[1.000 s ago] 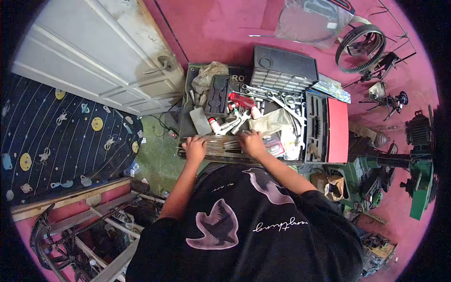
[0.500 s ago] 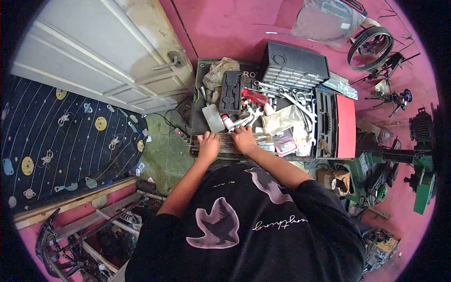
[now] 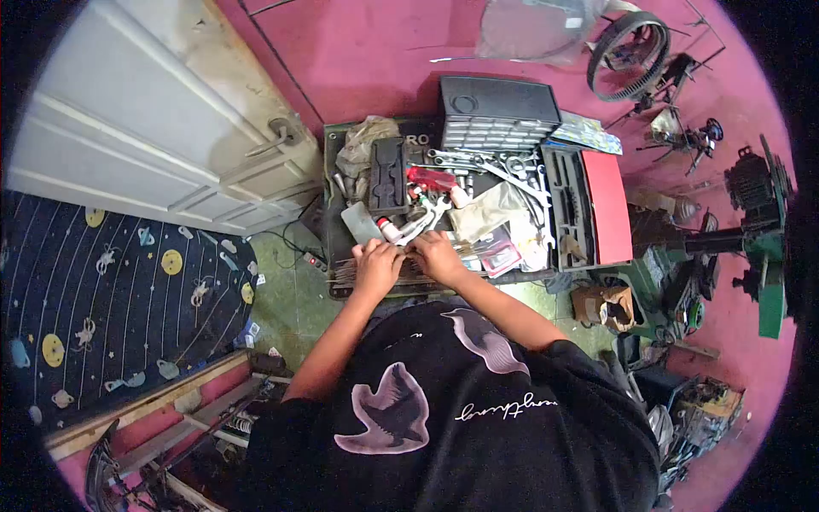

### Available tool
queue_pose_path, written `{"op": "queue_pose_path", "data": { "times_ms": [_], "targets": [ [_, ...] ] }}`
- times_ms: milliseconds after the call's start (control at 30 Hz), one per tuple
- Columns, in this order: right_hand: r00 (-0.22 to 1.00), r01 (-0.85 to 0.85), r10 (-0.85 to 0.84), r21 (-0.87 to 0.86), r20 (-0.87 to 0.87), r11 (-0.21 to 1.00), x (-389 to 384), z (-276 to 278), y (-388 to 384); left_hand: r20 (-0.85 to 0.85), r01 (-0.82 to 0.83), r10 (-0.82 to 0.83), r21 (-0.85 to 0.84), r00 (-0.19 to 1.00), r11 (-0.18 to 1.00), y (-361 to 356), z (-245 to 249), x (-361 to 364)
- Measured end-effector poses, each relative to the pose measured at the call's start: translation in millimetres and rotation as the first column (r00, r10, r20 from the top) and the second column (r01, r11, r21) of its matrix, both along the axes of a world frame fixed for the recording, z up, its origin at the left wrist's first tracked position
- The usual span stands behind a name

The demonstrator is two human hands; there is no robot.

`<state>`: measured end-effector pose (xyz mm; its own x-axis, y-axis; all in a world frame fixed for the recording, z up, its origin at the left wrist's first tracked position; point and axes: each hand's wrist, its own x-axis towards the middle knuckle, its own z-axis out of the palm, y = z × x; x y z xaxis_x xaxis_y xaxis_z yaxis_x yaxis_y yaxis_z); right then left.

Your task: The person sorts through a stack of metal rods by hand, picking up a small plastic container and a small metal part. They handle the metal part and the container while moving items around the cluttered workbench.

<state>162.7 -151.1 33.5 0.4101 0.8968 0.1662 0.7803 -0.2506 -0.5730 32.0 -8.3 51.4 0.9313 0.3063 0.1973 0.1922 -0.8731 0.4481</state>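
Note:
My left hand (image 3: 377,266) and my right hand (image 3: 437,256) rest close together at the front edge of the workbench, over a row of thin rods (image 3: 344,272). The fingers of both are curled at the rods, and what lies between the fingertips is too small to make out. Just beyond them are a white bottle with a red cap (image 3: 389,229) and a flat grey plate (image 3: 361,224). Farther back lie a black tray (image 3: 389,175), a red-handled tool (image 3: 432,178), several wrenches (image 3: 529,189) and a beige cloth or bag (image 3: 488,212).
A black drawer cabinet (image 3: 501,107) stands at the back of the bench, with an open red case (image 3: 605,207) on the right. A white door (image 3: 153,111) is at the left. Green machinery (image 3: 770,299) and a cardboard box (image 3: 602,307) are at the right.
The view has shifted, so the bench appears farther left. My hands have come closer together over the rods, and my right hand's fingers are more curled.

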Motion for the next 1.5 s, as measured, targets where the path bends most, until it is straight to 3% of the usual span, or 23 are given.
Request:
{"op": "queue_pose_path", "data": {
  "times_ms": [167,233,267,400,500,567,633,700,767,800,833,900,967,1000,1067,1100,1167,1233,1300,1333,1400,1433,1500],
  "targets": [
    [0.969,0.065,-0.046,0.072,-0.244,0.995,11.0,-0.7,-22.9,-0.100,0.055,-0.060,-0.048,0.993,0.997,-14.5,16.3,8.2],
    [0.837,0.119,-0.111,-0.019,-0.537,0.993,15.0,0.1,-41.9,-0.083,0.146,-0.153,-0.087,0.985,0.985,-31.5,22.7,13.7],
    [0.893,0.073,-0.063,0.004,-0.445,0.997,20.5,0.9,-53.6,-0.073,0.171,-0.177,-0.090,0.981,0.981,-40.8,16.4,17.8],
    [0.859,0.083,-0.075,-0.006,-0.507,0.997,47.2,6.3,-92.5,-0.115,0.209,-0.218,-0.087,0.969,0.974,-76.0,19.5,41.7],
    [0.685,0.343,-0.355,-0.148,-0.636,0.927,85.0,16.0,-137.2,-0.136,0.111,-0.143,-0.217,0.980,0.970,-100.2,21.7,59.7],
    [0.865,0.496,-0.488,0.052,-0.116,0.867,121.8,-17.7,-184.3,-0.127,-0.016,-0.039,-0.404,0.991,0.914,-111.0,23.5,72.5],
    [0.730,0.681,-0.680,0.009,0.071,0.732,141.9,-0.6,-230.3,-0.137,-0.027,-0.028,-0.379,0.990,0.925,-124.1,32.1,87.0],
    [0.561,0.828,-0.810,-0.094,0.172,0.553,159.1,-20.7,-271.7,0.019,-0.023,0.048,-0.672,0.999,0.740,-138.7,31.5,100.1],
    [0.639,0.769,-0.714,-0.222,0.286,0.599,160.7,-18.4,-304.8,-0.001,-0.047,0.061,-0.637,0.998,0.769,-153.3,49.0,112.4],
    [0.677,0.735,-0.649,-0.287,0.347,0.614,160.9,-22.3,-314.8,0.021,-0.045,0.084,-0.700,0.996,0.713,-160.9,57.8,118.4],
    [0.703,0.708,-0.610,-0.283,0.365,0.647,159.6,-26.9,-323.4,0.042,-0.040,0.110,-0.757,0.993,0.652,-166.9,61.8,123.9],
    [0.734,0.668,-0.527,-0.312,0.429,0.676,164.7,-34.7,-331.8,0.088,-0.023,0.125,-0.722,0.988,0.691,-174.8,57.3,133.3],
    [0.753,0.651,-0.516,-0.346,0.409,0.676,174.3,-39.5,-334.3,0.095,-0.038,0.177,-0.778,0.980,0.628,-181.3,64.0,143.0],
    [0.735,0.676,-0.561,-0.339,0.381,0.655,176.5,-28.8,-327.1,0.042,-0.093,0.232,-0.837,0.972,0.539,-185.3,65.1,147.5],
    [0.694,0.720,-0.657,-0.273,0.296,0.638,184.1,-15.6,-310.7,0.048,-0.104,0.288,-0.867,0.956,0.487,-190.8,62.6,156.5],
    [0.694,0.711,-0.711,-0.259,0.114,0.653,184.4,19.3,-294.6,0.052,-0.105,0.336,-0.896,0.940,0.432,-193.0,60.6,160.6],
    [0.617,0.672,-0.607,-0.066,-0.501,0.737,190.0,43.1,-276.1,0.081,-0.075,0.354,-0.911,0.932,0.405,-198.8,60.1,168.9],
    [0.603,0.526,-0.368,0.007,-0.708,0.850,195.2,59.2,-255.9,0.120,-0.023,0.402,-0.943,0.908,0.333,-207.8,64.7,174.0],
    [0.629,0.411,-0.161,0.149,-0.761,0.900,186.8,81.7,-234.3,0.111,0.003,0.407,-0.966,0.907,0.258,-216.5,64.9,178.3],
    [0.572,0.344,-0.072,0.159,-0.817,0.925,180.5,90.1,-226.5,0.101,0.029,0.409,-0.983,0.907,0.179,-220.1,65.5,179.7],
    [0.440,0.249,0.065,0.191,-0.896,0.950,167.2,92.1,-214.6,0.083,0.017,0.440,-0.988,0.894,0.153,-225.8,67.6,179.7],
    [0.406,0.221,-0.009,0.089,-0.914,0.971,163.0,90.0,-212.2,0.061,0.005,0.470,-0.993,0.881,0.120,-227.7,69.1,178.3],
    [0.197,0.237,-0.014,0.034,-0.980,0.971,156.9,97.7,-215.7,0.030,-0.049,0.498,-0.988,0.867,0.145,-228.5,63.6,172.7]
  ]
}}
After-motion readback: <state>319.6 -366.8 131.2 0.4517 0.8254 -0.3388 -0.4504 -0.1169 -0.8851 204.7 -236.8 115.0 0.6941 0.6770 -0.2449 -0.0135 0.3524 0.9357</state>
